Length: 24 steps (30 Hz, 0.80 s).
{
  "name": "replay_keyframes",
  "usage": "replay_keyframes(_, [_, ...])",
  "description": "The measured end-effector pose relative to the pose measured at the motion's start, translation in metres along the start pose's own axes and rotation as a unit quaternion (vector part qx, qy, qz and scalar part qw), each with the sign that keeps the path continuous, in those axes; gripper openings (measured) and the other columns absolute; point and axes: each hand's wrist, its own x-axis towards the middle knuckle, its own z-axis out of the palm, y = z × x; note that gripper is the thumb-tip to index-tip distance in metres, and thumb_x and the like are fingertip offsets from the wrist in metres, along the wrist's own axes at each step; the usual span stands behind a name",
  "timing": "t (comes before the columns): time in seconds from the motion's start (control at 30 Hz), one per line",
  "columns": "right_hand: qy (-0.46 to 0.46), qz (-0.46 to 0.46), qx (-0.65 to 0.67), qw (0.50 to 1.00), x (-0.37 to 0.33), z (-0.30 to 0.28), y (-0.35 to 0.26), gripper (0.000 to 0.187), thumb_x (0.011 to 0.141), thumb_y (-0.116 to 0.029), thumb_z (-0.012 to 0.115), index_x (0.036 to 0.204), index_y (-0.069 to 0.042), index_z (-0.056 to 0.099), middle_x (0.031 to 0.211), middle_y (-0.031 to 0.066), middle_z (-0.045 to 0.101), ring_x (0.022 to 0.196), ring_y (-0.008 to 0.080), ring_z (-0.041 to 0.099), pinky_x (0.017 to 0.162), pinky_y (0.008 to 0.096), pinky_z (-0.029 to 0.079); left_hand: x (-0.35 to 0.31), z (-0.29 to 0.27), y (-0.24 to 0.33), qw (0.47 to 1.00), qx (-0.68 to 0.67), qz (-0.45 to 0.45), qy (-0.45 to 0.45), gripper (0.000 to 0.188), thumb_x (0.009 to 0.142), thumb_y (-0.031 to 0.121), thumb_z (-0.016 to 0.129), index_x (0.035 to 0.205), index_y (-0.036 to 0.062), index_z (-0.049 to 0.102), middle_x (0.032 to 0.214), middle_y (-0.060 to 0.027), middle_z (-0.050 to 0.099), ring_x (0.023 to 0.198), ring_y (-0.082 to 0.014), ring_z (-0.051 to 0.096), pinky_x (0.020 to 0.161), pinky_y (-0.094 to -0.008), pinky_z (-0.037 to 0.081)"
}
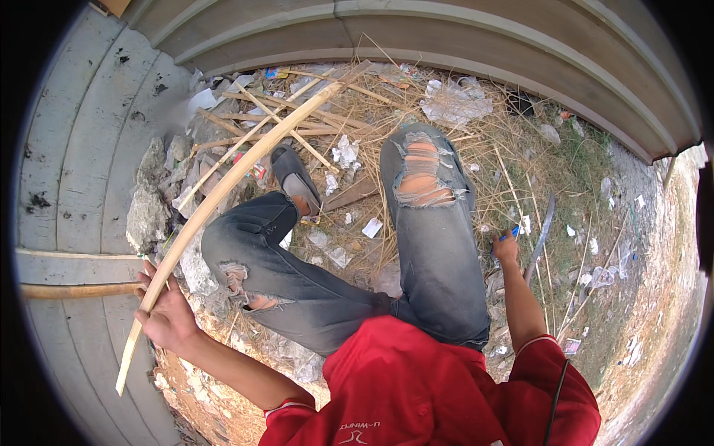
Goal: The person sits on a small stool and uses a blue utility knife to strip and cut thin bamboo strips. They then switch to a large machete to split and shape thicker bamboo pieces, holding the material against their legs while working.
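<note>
A long, pale wooden strip (223,183), bamboo-like and tapering at its near end, slants across the left half of the view. My left hand (169,312) grips it near that lower end, with the fingers curled around it. Over on the right, my right hand (506,250) is low by the ground beside my right knee, its fingers closed on a small blue object (510,233) that looks like a handle; most of it is hidden. A curved grey metal blade (541,236) lies just right of that hand, and whether it joins the blue piece cannot be made out.
Several thinner wooden strips (320,150) lie crossed beyond my feet, over straw and paper scraps. Rough grey stones (149,197) line the left, beside a panelled wall (89,163) with a brown pole (82,290). A corrugated metal sheet (446,37) closes off the far side.
</note>
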Motion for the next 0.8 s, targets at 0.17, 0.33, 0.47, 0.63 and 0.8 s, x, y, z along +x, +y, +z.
replay_keyframes(0.17, [-0.048, 0.092, -0.071, 0.992, 0.007, 0.03, -0.027, 0.07, 0.091, -0.03, 0.066, 0.15, -0.002, 0.038, 0.123, 0.0346, 0.063, 0.116, 0.0434, 0.064, 0.1, 0.0478, 0.052, -0.068, -0.028, -0.035, 0.997, -0.007, -0.075, -0.028, 0.056, 0.111, 0.036, 0.039, 0.152, 0.003, 0.021, 0.151, -0.0242, 0.036, 0.148, -0.0488, 0.03, 0.119, -0.0715, 0.028])
replay_keyframes(0.33, [0.02, 0.079, 0.023, 0.996, -0.018, 0.016, -0.022, 0.081, 0.085, -0.014, 0.07, 0.153, -0.002, 0.027, 0.132, 0.0369, 0.055, 0.12, 0.0522, 0.058, 0.103, 0.0519, 0.049, -0.086, -0.07, -0.052, 0.991, -0.077, -0.109, -0.014, 0.045, 0.111, 0.036, 0.041, 0.138, 0.0008, 0.036, 0.14, -0.0218, 0.05, 0.143, -0.0426, 0.042, 0.115, -0.0653, 0.041])
replay_keyframes(0.47, [0.145, 0.156, 0.199, 0.957, -0.047, 0.009, -0.027, 0.076, 0.081, -0.004, 0.069, 0.141, -0.006, 0.021, 0.116, 0.0329, 0.059, 0.108, 0.0457, 0.064, 0.087, 0.0482, 0.056, -0.091, -0.094, -0.062, 0.982, -0.109, -0.149, -0.035, 0.039, 0.111, 0.036, 0.039, 0.122, -0.0003, 0.047, 0.132, -0.0199, 0.057, 0.14, -0.0396, 0.047, 0.115, -0.0602, 0.044])
replay_keyframes(0.63, [0.096, 0.123, 0.521, 0.839, -0.093, -0.05, -0.113, 0.076, 0.084, 0.013, 0.065, 0.139, -0.008, 0.017, 0.1, 0.0179, 0.06, 0.079, 0.0216, 0.066, 0.06, 0.0349, 0.057, -0.11, -0.067, -0.071, 0.972, -0.146, -0.185, -0.007, 0.042, 0.111, 0.04, 0.038, 0.119, 0.0001, 0.05, 0.131, -0.022, 0.059, 0.14, -0.0399, 0.046, 0.119, -0.0612, 0.038])
replay_keyframes(0.8, [-0.062, -0.003, 0.699, 0.712, -0.055, -0.134, -0.202, 0.034, 0.093, -0.002, 0.061, 0.124, -0.007, 0.049, 0.091, 0.0049, 0.06, 0.066, 0.013, 0.055, 0.061, 0.0298, 0.049, -0.124, -0.032, -0.098, 0.963, -0.161, -0.203, -0.073, 0.047, 0.11, 0.046, 0.039, 0.117, 0.001, 0.051, 0.133, -0.0222, 0.059, 0.143, -0.0407, 0.043, 0.121, -0.0621, 0.032])
